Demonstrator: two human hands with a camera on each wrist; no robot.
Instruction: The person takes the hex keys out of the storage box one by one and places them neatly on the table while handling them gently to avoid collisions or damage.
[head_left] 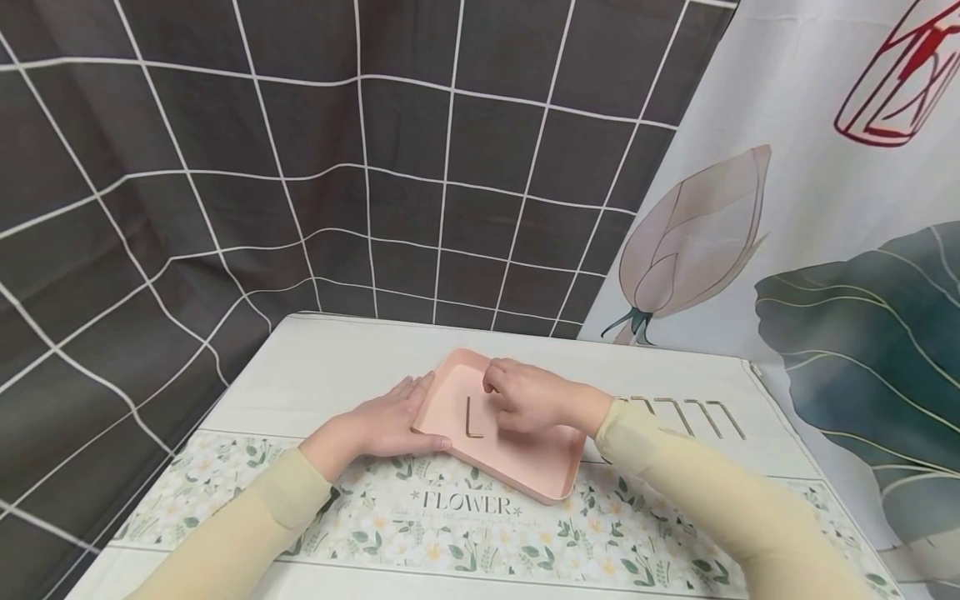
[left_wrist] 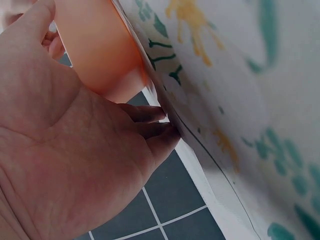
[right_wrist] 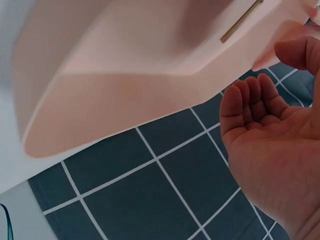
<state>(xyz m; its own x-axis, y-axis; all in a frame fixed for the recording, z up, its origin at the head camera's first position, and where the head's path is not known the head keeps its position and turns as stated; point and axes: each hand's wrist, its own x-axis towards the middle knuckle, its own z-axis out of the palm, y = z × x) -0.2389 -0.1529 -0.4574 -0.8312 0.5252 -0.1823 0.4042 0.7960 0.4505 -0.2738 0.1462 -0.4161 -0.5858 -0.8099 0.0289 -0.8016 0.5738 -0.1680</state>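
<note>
A pink rectangular tray (head_left: 517,475) lies at an angle on the table. Inside it, toward the left, is a hex key (head_left: 469,419), a thin brass-coloured L-shaped rod; part of it shows in the right wrist view as a hex key (right_wrist: 242,21). My left hand (head_left: 390,419) rests against the tray's left corner, fingers along one side and thumb at the front wall. Over the tray's middle hovers my right hand (head_left: 536,397), its fingers loosely bent. The right wrist view shows nothing in that right hand (right_wrist: 275,135), with the thumb apart from the fingers.
Several more hex keys (head_left: 705,417) lie in a row right of the tray, partly behind the right forearm. The white table cover (head_left: 345,354) has a flower-printed band. A dark grid-patterned curtain (head_left: 405,208) hangs behind, a printed light one (head_left: 810,250) at right.
</note>
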